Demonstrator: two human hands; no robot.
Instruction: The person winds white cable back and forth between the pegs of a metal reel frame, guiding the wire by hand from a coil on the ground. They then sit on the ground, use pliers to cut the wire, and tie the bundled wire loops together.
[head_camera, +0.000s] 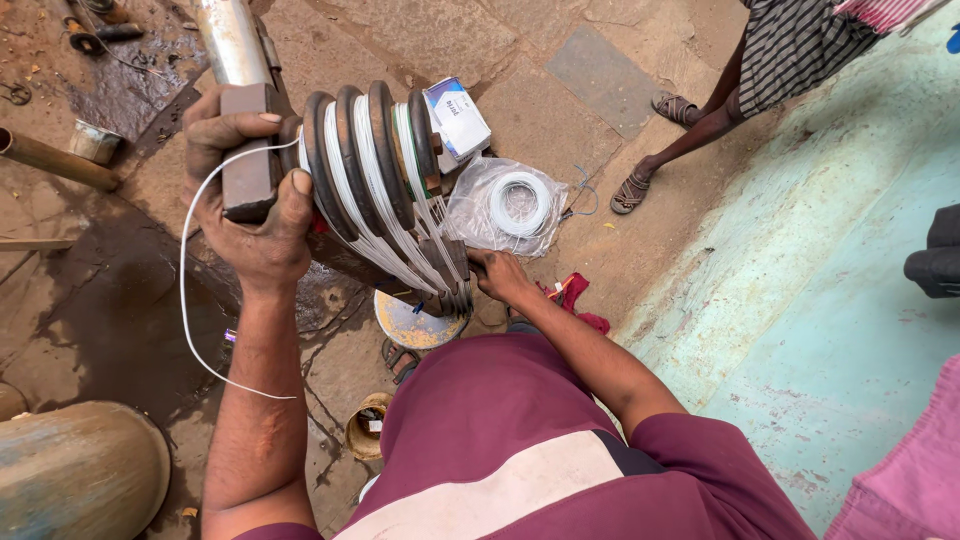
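A person in a maroon shirt with a white stripe (520, 470) works over a ribbed winding former (375, 185), a dark tool of several raised arcs with white wire (345, 170) laid in the grooves between them. The left hand (250, 190) is clamped around the former's rusty block-shaped handle (250, 165) at about 9 o'clock of the tool, thumb pressed on the block's lower end. A loose tail of the white wire loops out from under that hand and hangs down past the forearm toward 7 o'clock. The right hand (498, 275) is closed at the tool's lower end, at about 5 o'clock, fingers pinched where the wire strands gather; exactly what they grip cannot be told. The two hands sit apart, at opposite ends of the former.

On the stone ground beyond, at 1 o'clock from the tool, lies a clear plastic bag holding a coil of white wire (520, 205), with a small white and blue carton (455, 118) just beside it. A round tin lid (410, 325) lies below the tool. A bystander's sandalled feet (650, 150) stand at 2 o'clock, well apart. A large metal cylinder (80, 470) fills the 8 o'clock corner.
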